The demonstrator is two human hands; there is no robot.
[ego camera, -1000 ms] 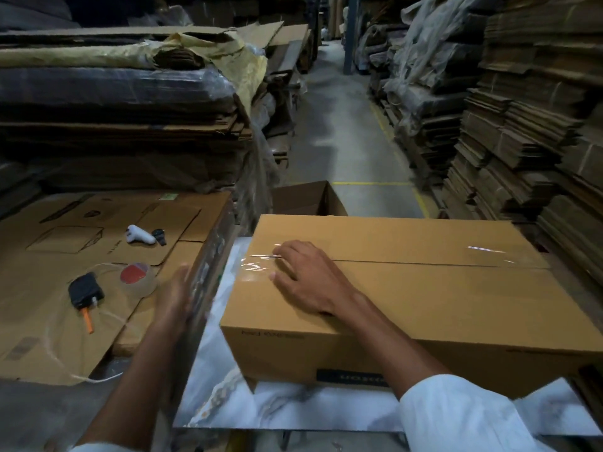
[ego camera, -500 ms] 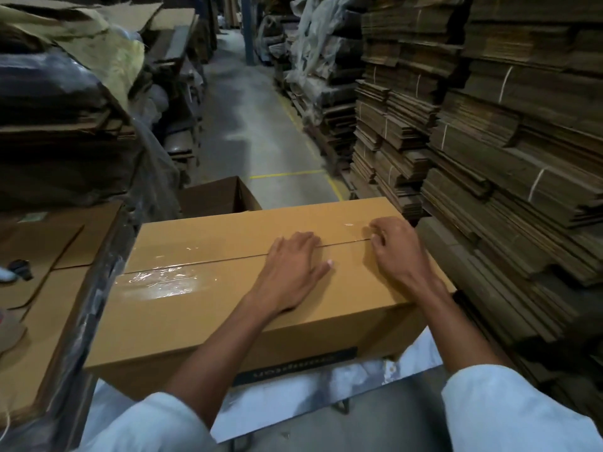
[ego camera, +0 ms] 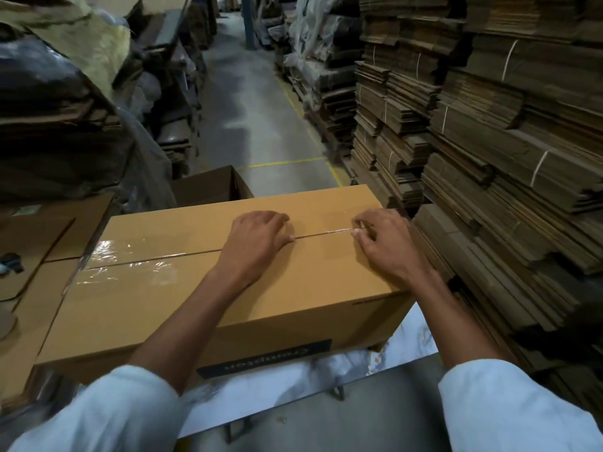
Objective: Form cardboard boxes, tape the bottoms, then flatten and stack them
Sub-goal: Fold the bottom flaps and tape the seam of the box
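Both atop box [ego camera: 146, 298] seam: left hand [ego camera: 257, 238], right hand [ego camera: 381, 246].

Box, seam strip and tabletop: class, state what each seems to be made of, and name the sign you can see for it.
The box: brown cardboard, matte; folded flaps meet at a seam. The tape: clear plastic film, glossy; it wrinkles and throws glare. The tabletop: white with grey veining, shiny, marble-look; whether it is real stone or a printed sheet, I cannot tell.

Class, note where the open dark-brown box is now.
Head view, left of centre: the open box sits just behind the far edge of the big taped box, near the yellow floor line.
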